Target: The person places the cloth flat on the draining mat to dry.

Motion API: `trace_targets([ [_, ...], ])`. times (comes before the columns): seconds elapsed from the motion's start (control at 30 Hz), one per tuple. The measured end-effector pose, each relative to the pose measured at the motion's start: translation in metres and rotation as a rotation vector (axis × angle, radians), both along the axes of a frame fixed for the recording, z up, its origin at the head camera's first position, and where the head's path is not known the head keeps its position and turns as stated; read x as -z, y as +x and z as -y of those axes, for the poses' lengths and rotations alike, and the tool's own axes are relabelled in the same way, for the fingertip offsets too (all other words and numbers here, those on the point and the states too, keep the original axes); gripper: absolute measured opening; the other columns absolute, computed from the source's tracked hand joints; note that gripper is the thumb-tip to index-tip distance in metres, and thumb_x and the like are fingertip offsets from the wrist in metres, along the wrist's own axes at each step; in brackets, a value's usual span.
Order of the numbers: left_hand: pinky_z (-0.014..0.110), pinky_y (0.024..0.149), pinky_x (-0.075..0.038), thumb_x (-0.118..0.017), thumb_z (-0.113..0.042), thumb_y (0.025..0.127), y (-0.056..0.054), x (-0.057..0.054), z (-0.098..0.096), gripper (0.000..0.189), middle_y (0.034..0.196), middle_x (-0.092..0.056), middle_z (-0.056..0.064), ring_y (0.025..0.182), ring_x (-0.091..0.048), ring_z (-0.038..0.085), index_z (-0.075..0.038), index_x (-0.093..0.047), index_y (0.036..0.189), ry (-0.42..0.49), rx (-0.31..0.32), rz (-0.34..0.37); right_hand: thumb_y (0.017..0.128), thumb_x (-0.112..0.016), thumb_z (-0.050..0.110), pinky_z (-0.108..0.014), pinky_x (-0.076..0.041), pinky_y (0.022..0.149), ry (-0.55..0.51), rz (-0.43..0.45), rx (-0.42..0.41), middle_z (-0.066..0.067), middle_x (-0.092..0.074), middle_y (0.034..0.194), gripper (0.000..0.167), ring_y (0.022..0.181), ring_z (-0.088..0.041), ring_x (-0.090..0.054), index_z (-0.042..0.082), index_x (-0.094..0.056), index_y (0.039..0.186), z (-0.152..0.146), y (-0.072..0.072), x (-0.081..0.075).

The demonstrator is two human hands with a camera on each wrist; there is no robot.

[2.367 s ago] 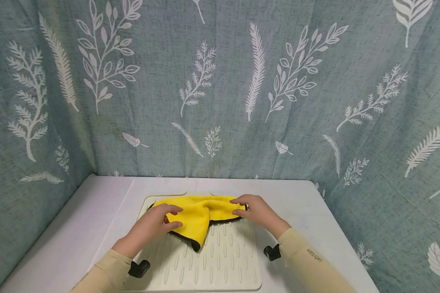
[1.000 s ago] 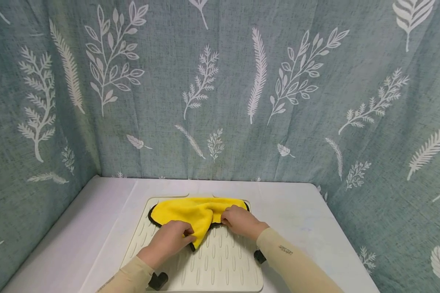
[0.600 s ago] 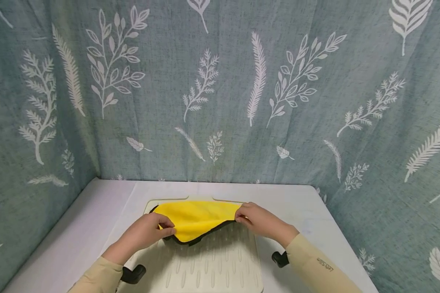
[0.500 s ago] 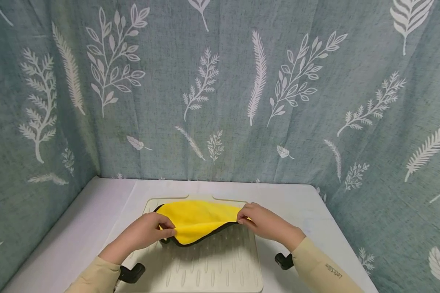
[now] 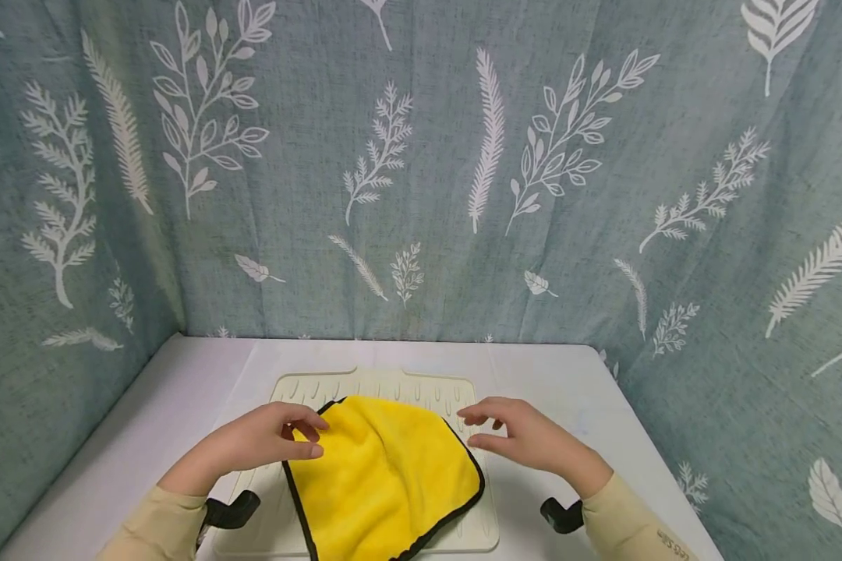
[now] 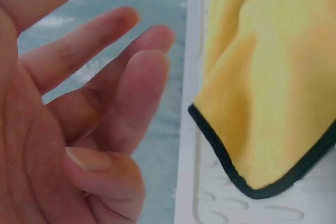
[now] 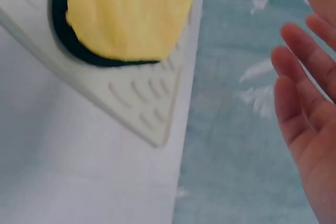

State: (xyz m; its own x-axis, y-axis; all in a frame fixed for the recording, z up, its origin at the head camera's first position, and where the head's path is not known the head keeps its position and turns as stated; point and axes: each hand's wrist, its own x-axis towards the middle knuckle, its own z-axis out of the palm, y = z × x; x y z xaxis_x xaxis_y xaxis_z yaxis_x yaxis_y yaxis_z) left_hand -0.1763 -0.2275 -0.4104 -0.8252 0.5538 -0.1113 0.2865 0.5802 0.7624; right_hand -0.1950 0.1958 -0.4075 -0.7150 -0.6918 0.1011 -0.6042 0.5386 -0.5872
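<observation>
A yellow cloth (image 5: 386, 483) with black edging lies spread and slightly wrinkled over the pale ribbed mat (image 5: 435, 393). Its near part runs out of the bottom of the head view. By the cloth's left edge hovers my left hand (image 5: 270, 436), fingers loosely bent. The left wrist view shows this hand (image 6: 89, 114) holding nothing, apart from the cloth (image 6: 273, 103). My right hand (image 5: 526, 440) is off to the right of the cloth, thumb and fingers spread apart. In the right wrist view the hand (image 7: 315, 108) is likewise bare, well away from the cloth (image 7: 131, 19).
The mat rests on a white table (image 5: 554, 382). Green curtains (image 5: 421, 171) with white leaf prints stand behind and at both sides. A black wrist mount shows at the left wrist (image 5: 233, 510) and another at the right wrist (image 5: 561, 516).
Both hands pinched the folded cloth at the mat's far end and lifted its edge. Now the cloth is opened out toward me, and both hands have let go and moved apart.
</observation>
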Motion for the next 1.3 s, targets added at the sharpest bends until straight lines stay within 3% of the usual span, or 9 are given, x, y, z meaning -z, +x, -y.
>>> trace_targets([
  [0.13,0.032,0.074,-0.052,-0.074,-0.036,0.09,-0.012,0.003,0.005,0.039,0.108,-0.065,-0.001,0.09,-0.06,0.019,-0.014,-0.067,0.121,-0.028,-0.069,-0.064,0.096,-0.066,0.037,-0.038,-0.052,0.085,-0.061,-0.012,0.121,0.013,-0.065,0.115,0.041,0.103,-0.009,-0.06,0.022,-0.062,0.134,-0.007,-0.017,0.004],
  [0.27,0.035,0.072,-0.052,-0.076,-0.039,0.088,-0.026,0.009,0.01,0.046,0.115,-0.065,0.006,0.087,-0.061,0.019,-0.013,-0.067,0.125,-0.029,-0.134,-0.089,0.096,-0.068,0.031,-0.034,-0.052,0.084,-0.06,-0.03,0.162,0.008,-0.067,0.115,0.038,0.102,-0.009,-0.06,0.022,-0.064,0.132,-0.004,-0.034,0.01],
  [0.47,0.035,0.076,-0.052,-0.076,-0.038,0.087,-0.038,0.022,0.022,0.048,0.119,-0.065,0.006,0.096,-0.062,0.022,-0.013,-0.066,0.127,-0.05,-0.216,-0.135,0.097,-0.066,0.033,-0.032,-0.051,0.085,0.007,-0.013,0.109,0.01,-0.065,0.119,0.034,0.104,-0.01,-0.059,0.023,-0.065,0.13,0.017,-0.07,0.023],
  [0.73,0.037,0.077,-0.052,-0.076,-0.034,0.088,-0.035,0.037,0.038,0.048,0.119,-0.066,0.01,0.094,-0.062,0.022,-0.01,-0.066,0.128,-0.09,-0.254,-0.127,0.098,-0.065,0.029,-0.032,-0.051,0.086,0.086,0.039,0.079,0.009,-0.066,0.115,0.03,0.101,-0.009,-0.059,0.023,-0.067,0.127,0.046,-0.108,0.031],
  [1.03,0.038,0.073,-0.052,-0.078,-0.027,0.086,-0.028,0.057,0.051,0.04,0.112,-0.067,0.006,0.089,-0.061,0.022,-0.012,-0.07,0.122,-0.152,-0.35,-0.095,0.098,-0.065,0.028,-0.033,-0.051,0.084,0.14,0.097,0.044,0.012,-0.065,0.106,0.032,0.097,-0.01,-0.06,0.013,-0.068,0.126,0.067,-0.121,0.05],
  [1.3,0.036,0.074,-0.053,-0.081,-0.023,0.084,-0.025,0.073,0.05,0.033,0.105,-0.067,0.002,0.089,-0.062,0.017,-0.015,-0.073,0.115,-0.253,-0.389,-0.132,0.097,-0.066,0.027,-0.027,-0.052,0.078,0.219,0.138,-0.005,0.013,-0.067,0.104,0.025,0.087,-0.003,-0.061,0.018,-0.072,0.12,0.089,-0.121,0.071],
])
